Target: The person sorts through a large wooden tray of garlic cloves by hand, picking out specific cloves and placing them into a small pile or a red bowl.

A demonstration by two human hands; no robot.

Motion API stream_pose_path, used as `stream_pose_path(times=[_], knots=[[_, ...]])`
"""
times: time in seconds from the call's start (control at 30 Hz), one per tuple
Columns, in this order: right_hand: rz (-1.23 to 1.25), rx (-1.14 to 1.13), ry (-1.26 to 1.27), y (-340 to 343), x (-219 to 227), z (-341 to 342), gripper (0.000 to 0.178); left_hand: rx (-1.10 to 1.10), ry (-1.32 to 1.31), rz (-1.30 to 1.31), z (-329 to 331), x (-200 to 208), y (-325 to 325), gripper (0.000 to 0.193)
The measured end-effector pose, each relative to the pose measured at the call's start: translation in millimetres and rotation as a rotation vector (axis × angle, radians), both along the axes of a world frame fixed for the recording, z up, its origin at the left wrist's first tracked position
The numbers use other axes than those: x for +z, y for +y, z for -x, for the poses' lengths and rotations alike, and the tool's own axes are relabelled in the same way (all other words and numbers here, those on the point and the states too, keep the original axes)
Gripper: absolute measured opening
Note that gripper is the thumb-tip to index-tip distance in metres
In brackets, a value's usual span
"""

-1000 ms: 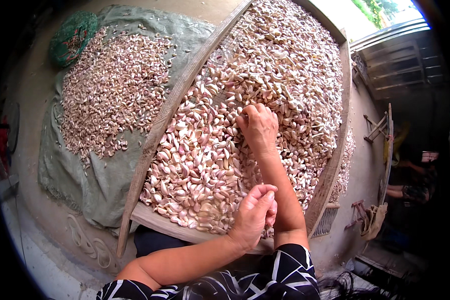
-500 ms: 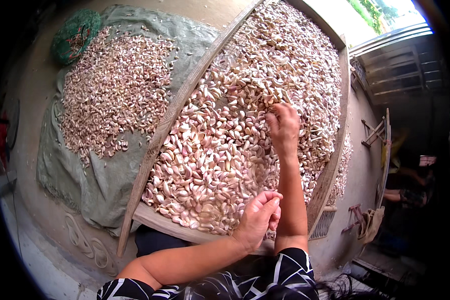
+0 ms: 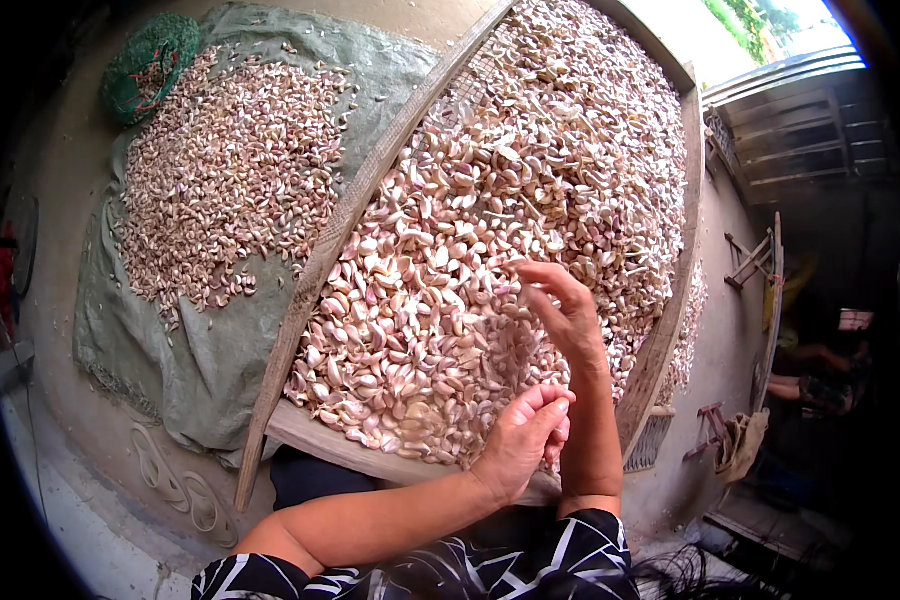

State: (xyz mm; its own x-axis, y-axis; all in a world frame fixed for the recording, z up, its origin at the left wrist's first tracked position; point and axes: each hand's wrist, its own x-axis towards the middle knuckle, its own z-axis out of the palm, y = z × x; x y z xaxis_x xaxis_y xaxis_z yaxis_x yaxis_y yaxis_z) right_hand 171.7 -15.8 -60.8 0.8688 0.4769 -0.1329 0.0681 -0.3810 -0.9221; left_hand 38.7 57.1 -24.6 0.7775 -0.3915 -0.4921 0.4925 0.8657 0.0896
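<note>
Garlic cloves, pale with pinkish skins, lie in a thick layer in a wood-framed mesh tray. My left hand is closed, thumb pressed against the curled fingers, above the tray's near edge; whatever it may hold is hidden. Just beyond it, my right hand hovers over the cloves with its fingers bent and apart. Some blur covers those fingertips, and nothing shows between them.
On the left, a second heap of garlic cloves lies on a grey-green sheet. A green net bundle sits at its far corner. Sandals are on the floor. At the right stand a wooden frame and a person in shadow.
My right hand has drawn back toward me and slightly left, lifting off the cloves with its fingers spreading. The left hand stays closed and has barely shifted.
</note>
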Motion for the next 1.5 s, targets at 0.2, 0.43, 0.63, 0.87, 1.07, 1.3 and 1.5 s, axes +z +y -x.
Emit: stream_pose_path(times=[0.2, 0.43, 0.63, 0.87, 1.07, 1.3, 1.5], knots=[[0.367, -0.096, -0.504, 5.7, -25.8, 2.3, 0.020, -0.016, -0.007, 0.006, 0.8, -0.1, -0.5, 0.012], [0.287, 0.053, -0.666, 46.1, -24.9, 19.8, 0.022, -0.045, -0.004, 0.021, 0.6, 1.3, 0.7, 0.013], [0.427, 0.354, -0.747, 87.2, -21.2, 43.8, 0.017, -0.020, -0.023, 0.001, 0.5, 1.4, 0.5, 0.013], [0.223, 0.395, -0.677, 62.0, -16.4, 62.8, 0.011, -0.025, -0.043, 0.033, 2.7, 0.8, 0.5, 0.012], [0.332, -0.068, -0.581, 26.8, -23.2, 24.9, 0.010, -0.031, -0.030, 0.025, 3.3, 2.5, 3.4, 0.012], [0.424, 0.145, -0.555, 47.2, -19.5, 17.6, 0.013, -0.037, -0.025, 0.033, 2.8, 1.4, 1.1, 0.012], [0.477, -0.085, -0.633, 40.7, -25.4, -27.3, 0.016, -0.055, -0.020, 0.036, 3.8, 1.9, 2.0, 0.012]])
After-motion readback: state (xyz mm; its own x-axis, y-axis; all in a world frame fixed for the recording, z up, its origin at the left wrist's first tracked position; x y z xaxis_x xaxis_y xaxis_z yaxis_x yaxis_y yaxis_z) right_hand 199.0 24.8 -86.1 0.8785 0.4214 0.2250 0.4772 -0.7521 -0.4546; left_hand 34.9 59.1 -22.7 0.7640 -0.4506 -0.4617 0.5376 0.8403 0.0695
